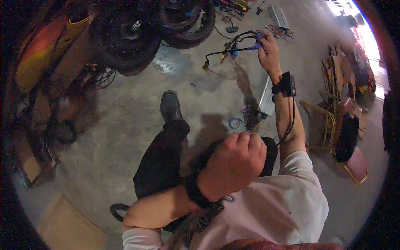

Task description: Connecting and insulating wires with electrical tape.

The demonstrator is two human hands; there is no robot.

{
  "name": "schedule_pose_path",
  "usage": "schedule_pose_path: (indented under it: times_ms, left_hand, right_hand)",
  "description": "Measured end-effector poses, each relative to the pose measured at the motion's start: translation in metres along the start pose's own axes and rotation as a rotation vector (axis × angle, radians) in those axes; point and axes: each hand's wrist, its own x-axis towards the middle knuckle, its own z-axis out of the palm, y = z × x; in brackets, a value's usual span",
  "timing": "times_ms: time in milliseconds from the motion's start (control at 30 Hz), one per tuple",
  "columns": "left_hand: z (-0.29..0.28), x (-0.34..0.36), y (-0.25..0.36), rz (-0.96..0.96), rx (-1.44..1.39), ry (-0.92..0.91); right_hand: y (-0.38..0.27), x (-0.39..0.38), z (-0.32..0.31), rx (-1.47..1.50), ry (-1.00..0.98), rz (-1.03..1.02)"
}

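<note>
My right arm reaches forward, and my right hand [268,54] is closed on a wiring harness [237,51] of black cables with blue and yellow connectors, which hangs off to the left of the fingers. Close to my body, my left hand [235,160] is curled into a fist above my knee. Its back faces up, so whatever its fingers may hold is hidden. Just beyond it on the floor are a small coil of blue wire [234,123] and a silver finned metal box [266,98] with loose wires at its near end.
Black tires [125,41] are piled at the far left, beside orange and yellow panels [46,54]. A second silver box [278,18] with wires lies at the far side. Cardboard [333,75] and a yellow-framed item [318,121] stand at right. My shoe [171,106] rests on the concrete floor.
</note>
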Motion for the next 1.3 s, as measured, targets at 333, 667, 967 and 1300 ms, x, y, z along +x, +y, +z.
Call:
schedule_pose_path:
  times_ms: [333,667,967,1300]
  left_hand:
    - [-0.007,0.029,-0.042,-0.317,-0.085,0.106]
    - [0.013,0.024,-0.047,-0.206,-0.183,0.610]
    - [-0.009,-0.002,-0.057,-0.074,-0.423,0.339]
    - [-0.015,0.010,-0.066,-0.079,-0.826,0.256]
  right_hand:
    - [-0.091,-0.020,-0.080,0.332,-0.126,0.002]
    - [-0.199,-0.060,-0.139,0.369,-0.194,-0.169]
    - [-0.244,-0.074,-0.138,0.610,-0.184,-0.154]
    - [-0.249,-0.064,-0.135,0.493,-0.154,-0.198]
